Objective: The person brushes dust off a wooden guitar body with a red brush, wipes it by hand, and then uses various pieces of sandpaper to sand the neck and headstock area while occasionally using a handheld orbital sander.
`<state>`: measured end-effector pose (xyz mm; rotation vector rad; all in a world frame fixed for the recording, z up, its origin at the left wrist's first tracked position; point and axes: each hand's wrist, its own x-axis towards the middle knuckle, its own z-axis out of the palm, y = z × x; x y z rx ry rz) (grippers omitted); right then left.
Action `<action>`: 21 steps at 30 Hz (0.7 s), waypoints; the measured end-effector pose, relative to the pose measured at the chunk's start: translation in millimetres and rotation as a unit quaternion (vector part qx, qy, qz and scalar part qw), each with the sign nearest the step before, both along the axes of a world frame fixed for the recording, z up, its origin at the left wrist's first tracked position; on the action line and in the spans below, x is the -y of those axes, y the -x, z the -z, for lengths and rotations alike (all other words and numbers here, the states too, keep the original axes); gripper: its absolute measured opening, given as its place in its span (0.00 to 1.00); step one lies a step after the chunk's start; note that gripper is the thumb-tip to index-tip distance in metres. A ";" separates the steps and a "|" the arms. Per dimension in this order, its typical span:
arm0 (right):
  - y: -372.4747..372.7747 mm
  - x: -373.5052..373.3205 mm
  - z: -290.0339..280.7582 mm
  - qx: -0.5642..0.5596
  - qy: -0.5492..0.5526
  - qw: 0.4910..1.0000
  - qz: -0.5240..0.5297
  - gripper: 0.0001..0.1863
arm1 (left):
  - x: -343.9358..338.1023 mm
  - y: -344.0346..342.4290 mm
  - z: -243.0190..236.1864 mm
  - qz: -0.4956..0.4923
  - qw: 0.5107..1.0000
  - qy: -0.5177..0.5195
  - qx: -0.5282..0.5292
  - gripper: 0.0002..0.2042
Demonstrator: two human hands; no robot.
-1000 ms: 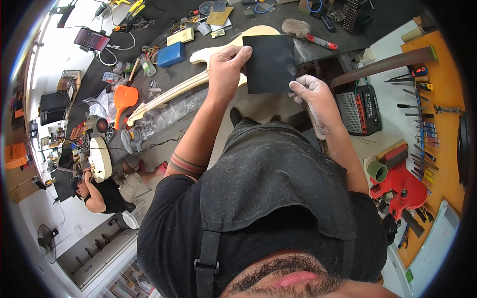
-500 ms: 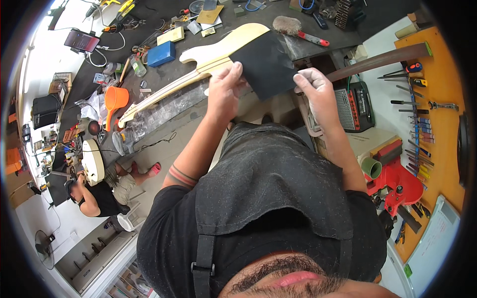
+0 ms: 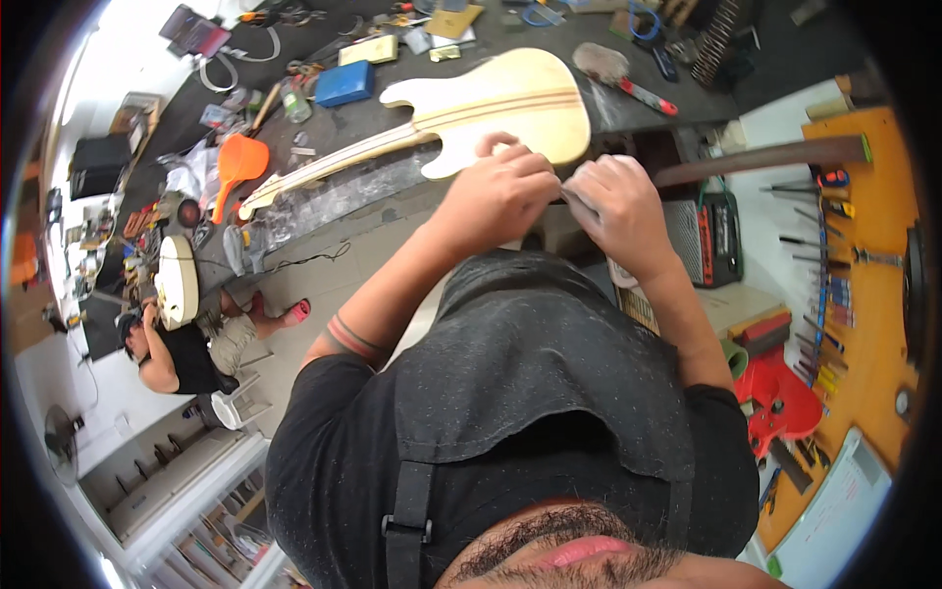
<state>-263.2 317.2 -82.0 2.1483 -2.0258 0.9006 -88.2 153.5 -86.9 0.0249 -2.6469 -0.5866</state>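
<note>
My left hand point(image 3: 502, 192) and my right hand point(image 3: 620, 211) are close together in front of my apron, both with curled fingers. Pinched between them is a sheet of sandpaper point(image 3: 581, 204), seen nearly edge-on as a thin dark grey strip; the fingers hide most of it. Whitish dust coats the right fingertips. Just beyond my hands a pale, unpainted electric guitar point(image 3: 491, 103) lies on the dark workbench point(image 3: 628, 116). Brown stripes run along its body, and its neck points to the lower left.
Beyond the guitar lie a blue box point(image 3: 344, 84) and a brush with a red handle point(image 3: 613, 74). An orange scoop point(image 3: 238, 167) is near the headstock. Tools hang on an orange board point(image 3: 863, 294) at right. Another person point(image 3: 182, 353) sits far left with a cream guitar body.
The black sandpaper, spread flat between my hands before, is now gathered edge-on as my hands came together. The guitar's striped body is uncovered. The view has shifted slightly.
</note>
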 end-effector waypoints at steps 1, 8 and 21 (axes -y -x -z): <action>-0.5 0.4 -1.6 -0.003 0.002 1.000 0.006 0.08 | 2.6 0.7 2.6 0.007 1.000 -0.020 -0.001 0.04; -14.1 -0.2 6.7 0.174 0.030 0.984 0.026 0.07 | -4.3 -9.9 10.6 -0.043 0.998 -0.028 -0.026 0.03; -22.4 1.6 -6.7 0.097 0.070 0.992 0.042 0.09 | -4.9 -12.9 7.8 -0.037 0.997 -0.055 -0.041 0.05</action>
